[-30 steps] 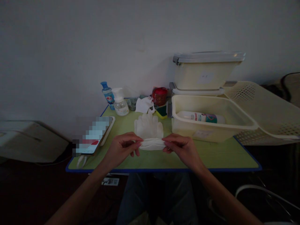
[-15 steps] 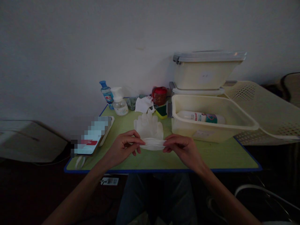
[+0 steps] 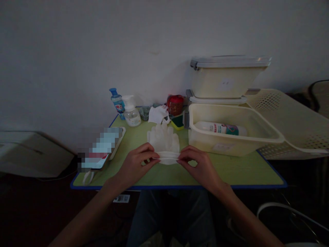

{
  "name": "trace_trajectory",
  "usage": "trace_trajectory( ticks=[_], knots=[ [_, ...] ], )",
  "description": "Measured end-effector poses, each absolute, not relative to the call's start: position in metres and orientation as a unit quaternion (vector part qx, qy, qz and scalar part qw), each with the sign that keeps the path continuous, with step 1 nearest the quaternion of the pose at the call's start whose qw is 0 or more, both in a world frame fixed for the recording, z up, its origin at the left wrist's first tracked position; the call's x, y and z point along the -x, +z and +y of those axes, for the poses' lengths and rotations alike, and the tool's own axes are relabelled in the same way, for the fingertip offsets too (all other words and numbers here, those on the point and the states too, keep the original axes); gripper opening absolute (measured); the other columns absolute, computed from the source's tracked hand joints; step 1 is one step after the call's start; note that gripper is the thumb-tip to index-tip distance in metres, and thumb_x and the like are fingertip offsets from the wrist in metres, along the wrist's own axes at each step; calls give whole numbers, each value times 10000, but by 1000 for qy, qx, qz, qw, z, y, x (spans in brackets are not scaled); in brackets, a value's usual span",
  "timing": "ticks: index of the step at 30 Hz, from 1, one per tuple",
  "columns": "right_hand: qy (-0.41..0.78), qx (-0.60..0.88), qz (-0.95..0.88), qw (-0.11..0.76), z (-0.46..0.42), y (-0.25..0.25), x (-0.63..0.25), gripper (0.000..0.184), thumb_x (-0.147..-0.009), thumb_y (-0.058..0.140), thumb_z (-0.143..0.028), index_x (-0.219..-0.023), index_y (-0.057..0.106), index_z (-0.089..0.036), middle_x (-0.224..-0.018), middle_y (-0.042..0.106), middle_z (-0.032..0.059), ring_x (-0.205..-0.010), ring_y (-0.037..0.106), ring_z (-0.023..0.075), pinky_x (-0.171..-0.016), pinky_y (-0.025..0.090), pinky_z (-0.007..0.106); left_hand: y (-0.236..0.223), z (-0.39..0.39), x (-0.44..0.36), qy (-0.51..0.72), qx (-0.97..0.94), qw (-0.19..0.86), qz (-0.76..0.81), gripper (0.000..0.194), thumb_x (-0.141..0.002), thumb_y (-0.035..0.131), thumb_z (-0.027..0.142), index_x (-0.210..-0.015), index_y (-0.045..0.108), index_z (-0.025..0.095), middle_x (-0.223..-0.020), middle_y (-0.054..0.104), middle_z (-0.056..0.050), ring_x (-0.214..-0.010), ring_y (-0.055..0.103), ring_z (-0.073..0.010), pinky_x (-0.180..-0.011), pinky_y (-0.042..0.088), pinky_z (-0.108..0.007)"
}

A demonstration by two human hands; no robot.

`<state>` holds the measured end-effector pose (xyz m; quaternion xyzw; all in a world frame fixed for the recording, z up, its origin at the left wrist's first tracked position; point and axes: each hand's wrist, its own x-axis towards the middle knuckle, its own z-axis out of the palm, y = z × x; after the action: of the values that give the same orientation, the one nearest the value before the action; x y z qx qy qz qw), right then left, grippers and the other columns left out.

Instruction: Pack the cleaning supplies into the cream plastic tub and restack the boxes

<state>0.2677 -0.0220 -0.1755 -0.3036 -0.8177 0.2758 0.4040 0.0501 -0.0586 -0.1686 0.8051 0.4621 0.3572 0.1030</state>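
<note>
Left hand (image 3: 136, 164) and right hand (image 3: 199, 164) each pinch one end of the folded cuff (image 3: 168, 156) of the gloves (image 3: 163, 142), mid-desk (image 3: 205, 175) (sponge (image 3: 178, 122) just beyond, to the right). Loose or uneven pinching could let the folds slip open. Glove fingers (image 3: 158, 130) point away from the hands; the long axis runs front to back.

Here's the left hand (image 3: 136, 164) facing the right hand (image 3: 202, 165), level, both pinching, forearms (image 3: 88, 207) slanting inward!
</note>
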Motion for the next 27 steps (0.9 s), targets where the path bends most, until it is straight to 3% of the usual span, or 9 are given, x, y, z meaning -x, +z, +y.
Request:
trace_trajectory(
  ticks=[13,15,20,24,27],
  knots=[
    [146,268,-833,462,-19,-144,-264,82,-815,561,-147,-748,605,-159,-688,636,12,-619,585,103,-574,463,205,-130,-55,-48,449,-777,67,436,107,-786,605,165,-787,711,158,-633,603,4,-540,533,-66,-501,420,-159],
    [131,273,-831,467,-14,-132,-261,47,-817,559,-155,-818,606,-163,-702,639,8,-613,582,102,-582,468,209,-119,-51,-46,453,-772,56,443,108,-783,605,159,-804,711,169,-666,627,1,-545,537,-65,-503,423,-157],
    [90,291,-838,453,-1,-92,-255,178,-803,564,-177,-976,603,-183,-758,646,12,-650,589,119,-594,477,230,-88,-38,-44,493,-735,20,465,125,-782,586,195,-820,704,175,-698,667,-10,-552,557,-78,-496,440,-165],
    [76,280,-833,472,10,-59,-250,132,-777,581,-189,-894,639,-166,-747,645,13,-636,580,111,-590,475,229,-61,-25,-44,536,-679,43,501,317,-727,625,219,-1040,634,176,-714,676,-5,-502,548,-69,-458,435,-155],
    [89,267,-814,508,16,-39,-245,129,-745,609,-207,-860,637,-155,-724,632,2,-634,577,106,-581,484,225,-43,-18,-44,568,-657,44,493,350,-702,634,203,-1050,619,178,-728,680,-6,-525,567,-68,-457,425,-139]
  ],
)
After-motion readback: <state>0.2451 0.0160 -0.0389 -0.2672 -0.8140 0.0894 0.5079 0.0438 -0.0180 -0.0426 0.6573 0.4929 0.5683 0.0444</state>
